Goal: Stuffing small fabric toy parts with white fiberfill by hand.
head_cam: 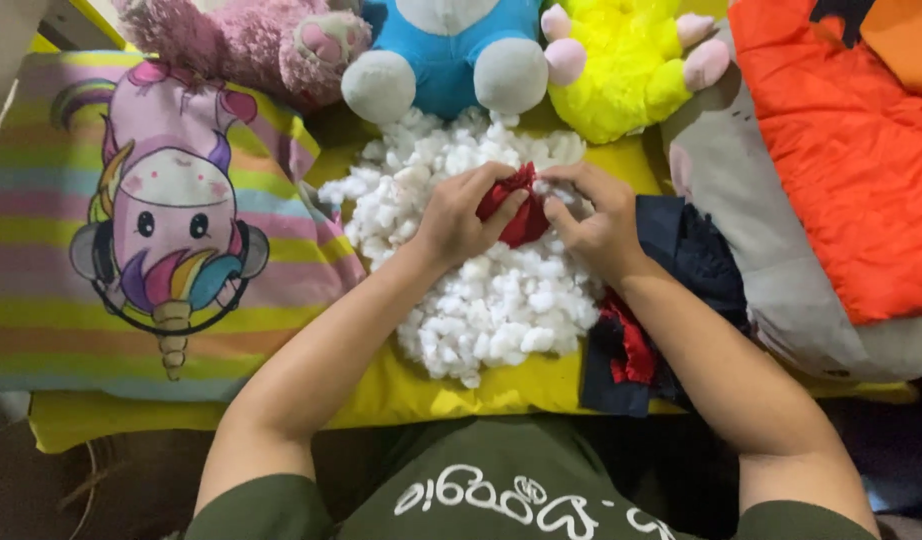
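While over stuffing (481, 290), red cloth (516, 215) btwn left hand (459, 215), right hand (596, 220)

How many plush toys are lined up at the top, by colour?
Pink plush: 1
Blue plush: 1
Yellow plush: 1
Total: 3
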